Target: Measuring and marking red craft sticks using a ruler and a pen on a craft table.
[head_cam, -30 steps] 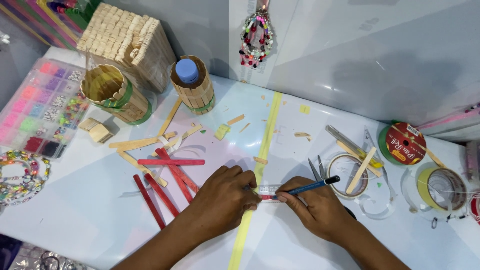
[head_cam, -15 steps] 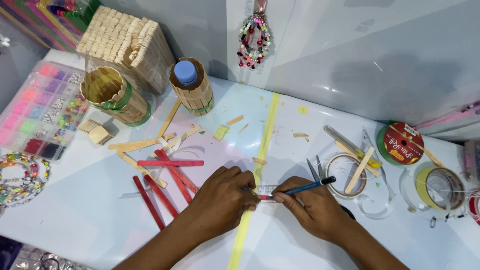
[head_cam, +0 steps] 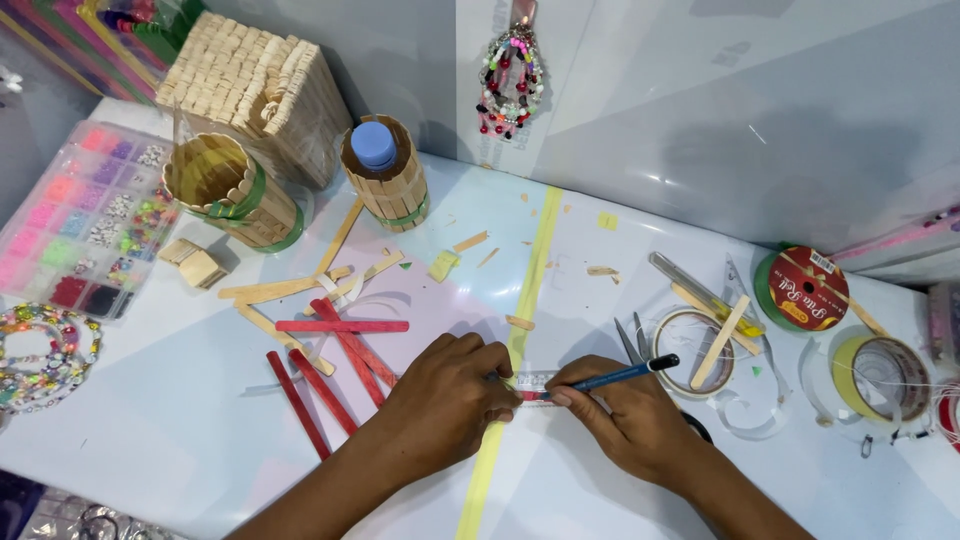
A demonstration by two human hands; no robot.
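My left hand (head_cam: 450, 395) presses a small clear ruler (head_cam: 530, 380) down on the white table, over a red craft stick whose end shows at the ruler's edge. My right hand (head_cam: 625, 420) holds a blue pen (head_cam: 615, 377) with a black cap, its tip at the ruler's edge. Most of the stick under my fingers is hidden. To the left of my left hand lie several red craft sticks (head_cam: 340, 350) mixed with plain wooden ones (head_cam: 280, 290).
A yellow tape strip (head_cam: 525, 290) runs down the table. Two stick-clad holders (head_cam: 235, 190), one with a blue-capped bottle (head_cam: 378, 145), stand at the back left by a bead organiser (head_cam: 70, 215). Tape rolls (head_cam: 800, 290), scissors and a beaded ornament (head_cam: 512, 70) sit right and behind.
Both hands stay in nearly the same place on the ruler. The pen tip has shifted only slightly along the ruler's edge.
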